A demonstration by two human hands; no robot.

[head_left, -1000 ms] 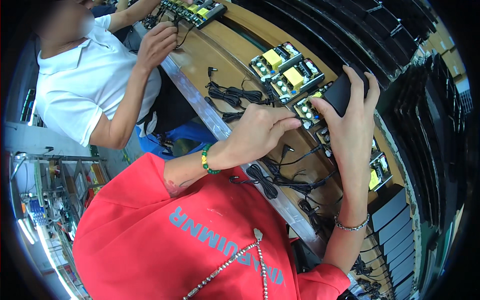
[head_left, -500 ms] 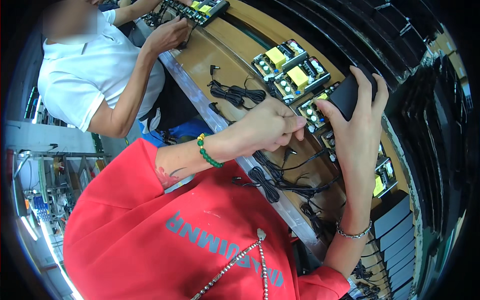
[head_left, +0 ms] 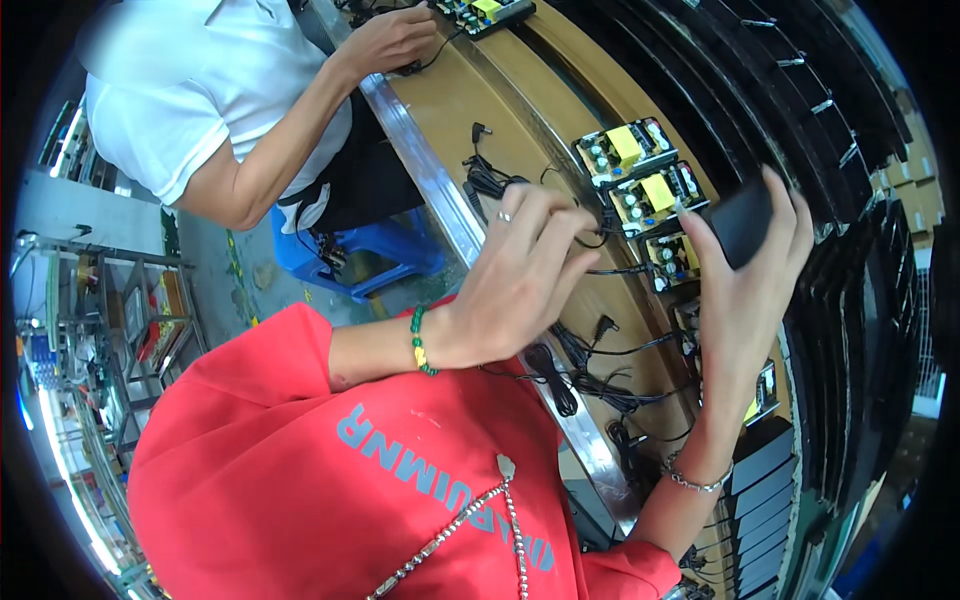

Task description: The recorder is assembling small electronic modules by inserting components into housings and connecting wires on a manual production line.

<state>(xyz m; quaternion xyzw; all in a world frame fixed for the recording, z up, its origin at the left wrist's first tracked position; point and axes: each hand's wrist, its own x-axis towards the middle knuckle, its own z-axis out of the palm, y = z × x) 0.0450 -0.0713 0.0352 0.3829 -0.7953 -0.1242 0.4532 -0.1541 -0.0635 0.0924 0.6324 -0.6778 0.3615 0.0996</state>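
Observation:
My right hand [head_left: 750,290], with a silver bracelet, grips a smooth black plastic cover [head_left: 742,222] between thumb and fingers, above the row of circuit boards. A circuit board [head_left: 672,258] with yellow and white parts lies just left of that cover. My left hand [head_left: 530,265], wearing a ring and a green bead bracelet, is over the bench with its fingers curled. A black cable [head_left: 620,270] runs from its fingertips toward the boards; the palm side is hidden. Two more boards with yellow transformers, a nearer one [head_left: 645,195] and a farther one [head_left: 625,148], lie beyond.
Coiled black cables [head_left: 610,390] with plugs lie along the bench's metal edge [head_left: 590,460]. Grey-black cases [head_left: 755,500] stand in a row at lower right. Dark stacked panels [head_left: 850,330] line the right side. Across the bench's far end, a co-worker's hand [head_left: 395,38] handles a cable.
My left hand has turned and its fingers have loosened from a tight fist. The black cover in my right hand has shifted slightly. The whole view has swung, showing more floor and the blue stool.

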